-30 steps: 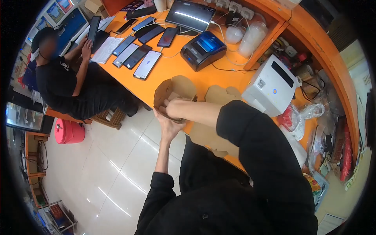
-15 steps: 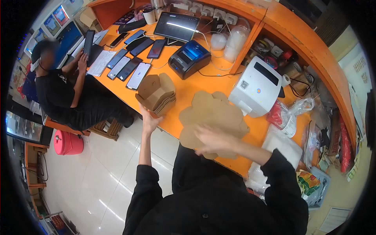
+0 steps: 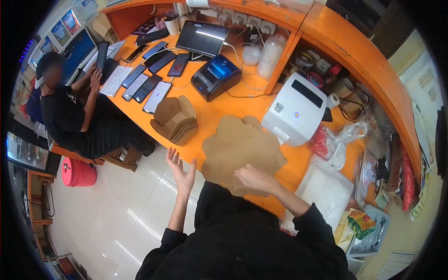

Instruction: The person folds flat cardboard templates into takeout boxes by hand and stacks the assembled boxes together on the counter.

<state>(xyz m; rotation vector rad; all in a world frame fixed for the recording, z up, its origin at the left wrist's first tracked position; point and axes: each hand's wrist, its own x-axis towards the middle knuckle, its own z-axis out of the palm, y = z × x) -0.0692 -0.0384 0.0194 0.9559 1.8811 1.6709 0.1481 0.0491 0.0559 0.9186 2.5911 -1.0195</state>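
Taking the black printer (image 3: 216,77) as our landmark, we count one of it and one white printer (image 3: 295,108) to its right. Left of it we count at least eight phones (image 3: 157,97), possibly more where they overlap. Just behind it we find one tablet (image 3: 202,38), with one paper cup (image 3: 172,26) farther back and at least four white plugs (image 3: 240,18). On our side of it we see one stack of open cardboard boxes (image 3: 175,119) and one pile of flat cardboard (image 3: 240,149), their layers too close to count. Far left of it stands one pink bucket (image 3: 79,172).
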